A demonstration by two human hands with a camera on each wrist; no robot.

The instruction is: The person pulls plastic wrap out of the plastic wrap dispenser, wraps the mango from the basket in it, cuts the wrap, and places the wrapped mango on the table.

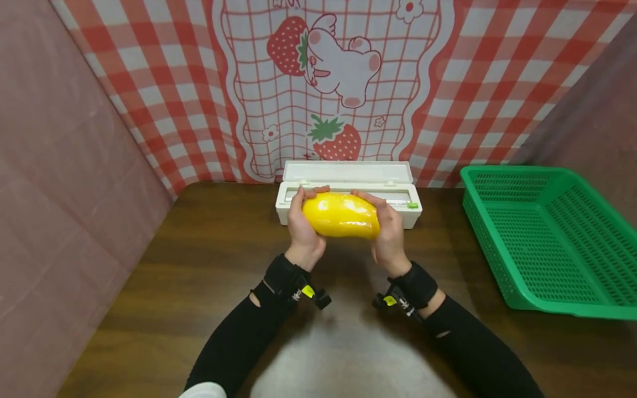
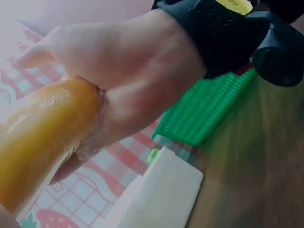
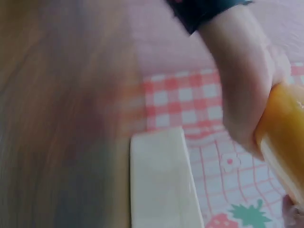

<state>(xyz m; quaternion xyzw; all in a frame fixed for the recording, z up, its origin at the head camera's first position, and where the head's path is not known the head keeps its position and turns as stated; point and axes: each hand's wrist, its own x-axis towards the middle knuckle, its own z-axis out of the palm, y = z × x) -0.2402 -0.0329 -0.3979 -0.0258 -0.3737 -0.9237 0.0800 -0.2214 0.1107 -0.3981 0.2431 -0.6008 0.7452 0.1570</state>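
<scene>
A glossy yellow oblong fruit (image 1: 340, 215) is held sideways above the table; its exact kind is unclear. Clear cling film covers it, with crumpled film showing near its end in the left wrist view, where the fruit (image 2: 52, 128) looks orange-yellow. My left hand (image 1: 304, 229) grips its left end, palm against it and fingers curved over the far side. On the opposite end, my right hand (image 1: 390, 232) holds it the same way. Just behind both hands stands a white cling film dispenser (image 1: 412, 216), its clear lid (image 1: 348, 171) raised and a green slider (image 1: 412, 205) at its right.
A green plastic basket (image 1: 517, 298) with slotted walls stands on the right of the brown wooden table (image 1: 199, 276). Behind the table hangs a red-and-white checked cloth (image 1: 184, 83) with strawberry prints. A pink curtain (image 1: 74, 193) closes off the left side.
</scene>
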